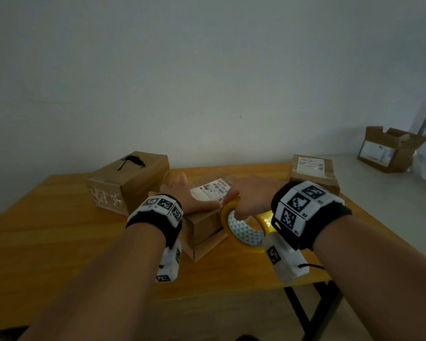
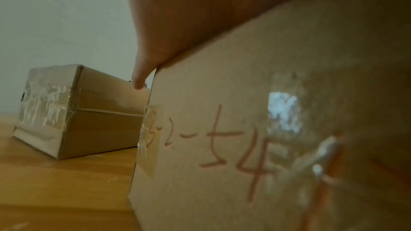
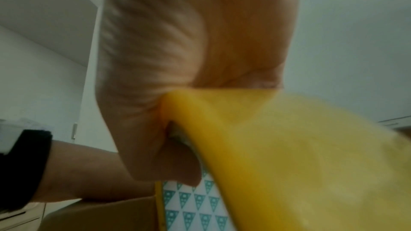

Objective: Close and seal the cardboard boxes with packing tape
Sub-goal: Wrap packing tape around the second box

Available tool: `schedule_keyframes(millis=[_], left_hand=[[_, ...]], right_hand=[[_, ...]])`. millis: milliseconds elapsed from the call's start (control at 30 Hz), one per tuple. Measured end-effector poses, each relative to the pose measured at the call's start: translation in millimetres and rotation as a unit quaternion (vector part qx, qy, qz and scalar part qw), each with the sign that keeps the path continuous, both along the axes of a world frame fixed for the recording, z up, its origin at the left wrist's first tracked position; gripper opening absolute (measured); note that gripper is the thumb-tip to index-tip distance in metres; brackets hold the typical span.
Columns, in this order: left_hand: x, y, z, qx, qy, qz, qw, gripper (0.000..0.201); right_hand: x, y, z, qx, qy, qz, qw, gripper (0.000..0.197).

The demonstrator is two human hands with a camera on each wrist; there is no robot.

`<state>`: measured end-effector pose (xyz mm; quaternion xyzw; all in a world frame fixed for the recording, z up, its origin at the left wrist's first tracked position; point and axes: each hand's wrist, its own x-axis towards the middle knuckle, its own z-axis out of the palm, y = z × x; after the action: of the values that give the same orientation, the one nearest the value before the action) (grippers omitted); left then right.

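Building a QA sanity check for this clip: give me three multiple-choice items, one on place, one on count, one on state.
1. Where is the tape roll?
A. on the floor
B. at the right side of the middle box
C. atop the far right box

2. How many boxes stand on the table?
A. one
B. three
C. five

3. What is the left hand doing?
A. lying flat on the middle box
B. holding scissors
C. hanging off the table

Key: 1 B, the right hand grips it there. 2 B, the left box, middle and far right. 3 A, fingers extended over the lid.
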<state>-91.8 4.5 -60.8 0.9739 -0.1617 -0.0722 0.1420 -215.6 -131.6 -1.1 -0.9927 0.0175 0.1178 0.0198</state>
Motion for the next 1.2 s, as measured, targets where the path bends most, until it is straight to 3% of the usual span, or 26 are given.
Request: schedule_keyframes(millis=[67,233,367,533,667,833,900,1067,1133,1200], left_hand=[[-3.5,-0.1,0.1,0.014,-0.006,-0.001,1.0,0.135],[-17.5,5.4,12.0,0.033,0.0,-0.051,0.998,0.115],[-31.0,10.8,20.3,0.13,0.019,-0.101,0.986,0.12],[-33.0,12.0,20.2,0.132,0.029,-0.113,0.984,0.114],[-30.0,13.6,35.8,0.014,0.101,-0.101,0.99,0.102],[-27.9,26.5,58.0,-0.098,0.243,-0.068,0.963,0.04],[-25.1,39.0,60.4,-0.123,0.24,-0.04,0.962,0.02],[-20.0,47.2,61.9,-0.241,0.214,0.023,0.946,0.015],[-13.2,41.0,65.3,-0.231,0.167,0.009,0.958,0.016],[-6.6,37.8,69.2,-0.16,0.088,-0.038,0.982,0.029]], right_hand=[[-1.1,-0.1,-0.2,0.004,-0.001,-0.003,1.0,0.052],[-6.6,-2.2,-2.9,0.023,-0.017,-0.013,1.0,0.053],[-10.9,-2.9,-7.8,0.045,-0.036,-0.023,0.998,0.052],[-17.7,-3.9,-14.0,0.059,-0.06,-0.027,0.996,0.051],[-20.1,-7.3,1.1,0.076,-0.079,-0.041,0.993,0.059],[-11.2,-10.4,35.2,0.152,-0.189,-0.072,0.967,0.056],[-6.0,-12.7,44.5,0.168,-0.221,-0.073,0.958,0.059],[10.0,-8.0,37.4,0.244,-0.247,-0.042,0.937,0.074],[17.6,-2.6,29.0,0.264,-0.258,-0.039,0.929,0.079],[25.0,3.7,24.8,0.268,-0.271,-0.035,0.924,0.079]])
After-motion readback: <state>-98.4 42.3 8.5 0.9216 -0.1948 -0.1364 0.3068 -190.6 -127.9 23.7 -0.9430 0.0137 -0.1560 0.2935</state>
